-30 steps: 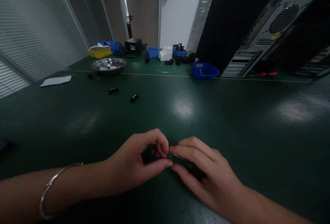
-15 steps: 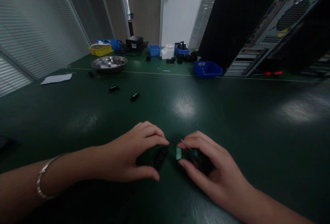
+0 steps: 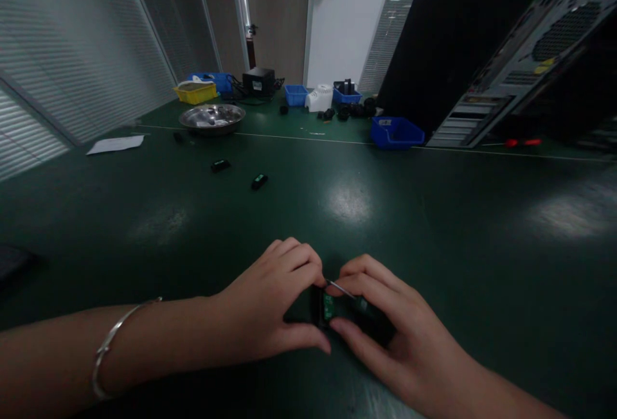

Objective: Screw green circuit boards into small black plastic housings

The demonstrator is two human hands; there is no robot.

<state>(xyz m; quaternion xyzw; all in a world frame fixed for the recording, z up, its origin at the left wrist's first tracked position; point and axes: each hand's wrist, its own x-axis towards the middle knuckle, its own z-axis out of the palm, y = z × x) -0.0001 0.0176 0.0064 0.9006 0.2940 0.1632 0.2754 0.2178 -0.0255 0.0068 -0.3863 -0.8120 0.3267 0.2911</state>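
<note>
Low over the green table, my two hands meet. My right hand (image 3: 405, 329) pinches a small green circuit board (image 3: 328, 307) between thumb and fingers. A screwdriver (image 3: 343, 290) is tucked in the same hand, its thin metal shaft pointing left and its dark handle mostly hidden in the palm. My left hand (image 3: 284, 303) curls thumb and fingers around a small black plastic housing (image 3: 319, 306), which is dark and partly covered. The board lies against the housing; whether it is seated inside I cannot tell.
Two small black pieces, one (image 3: 220, 166) beside another with a green board (image 3: 259, 181), lie ahead. Farther back are a metal bowl (image 3: 212, 128), a paper sheet (image 3: 116, 144), a blue bin (image 3: 396, 133) and a computer case (image 3: 501, 85). A dark object (image 3: 14, 263) sits at left.
My hands have come together, closing the gap between the circuit board and the black housing. My left hand has moved right and slightly down. The view has shifted a little.
</note>
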